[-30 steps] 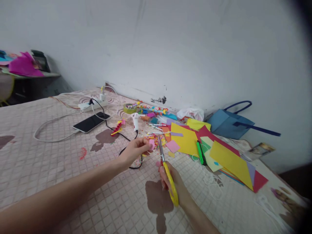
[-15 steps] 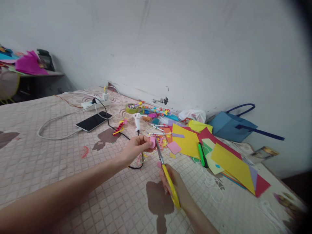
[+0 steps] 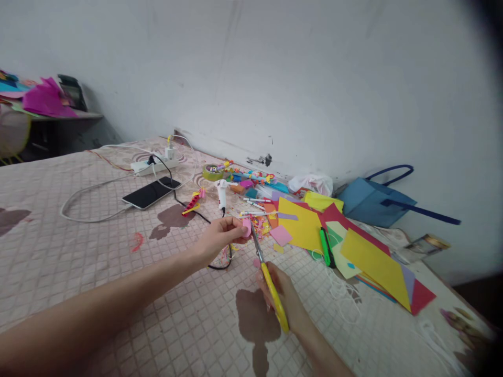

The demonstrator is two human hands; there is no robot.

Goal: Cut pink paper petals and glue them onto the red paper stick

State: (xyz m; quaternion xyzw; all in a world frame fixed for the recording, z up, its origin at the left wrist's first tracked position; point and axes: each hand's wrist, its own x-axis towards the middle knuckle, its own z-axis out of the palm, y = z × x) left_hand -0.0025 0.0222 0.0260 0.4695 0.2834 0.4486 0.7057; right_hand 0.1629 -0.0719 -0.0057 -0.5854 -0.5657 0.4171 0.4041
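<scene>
A small pink paper piece is pinched between the thumb and fingers of my left hand. My right hand is wrapped round a pair of scissors with yellow handles. The metal blades point up and away, their tips at the right edge of the pink paper; whether they are parted I cannot tell. Just past the blades lies a heap of tiny coloured paper scraps. A loose pink paper square rests to the right of the scraps.
Behind my left hand stand a white glue gun and a roll of tape. A phone and a power strip with cables lie left. To the right are yellow sheets, a green cutter knife, white string and a blue bag.
Both hands stay almost in place, with the scissor tips still against the pink paper. The view has shifted very slightly.
</scene>
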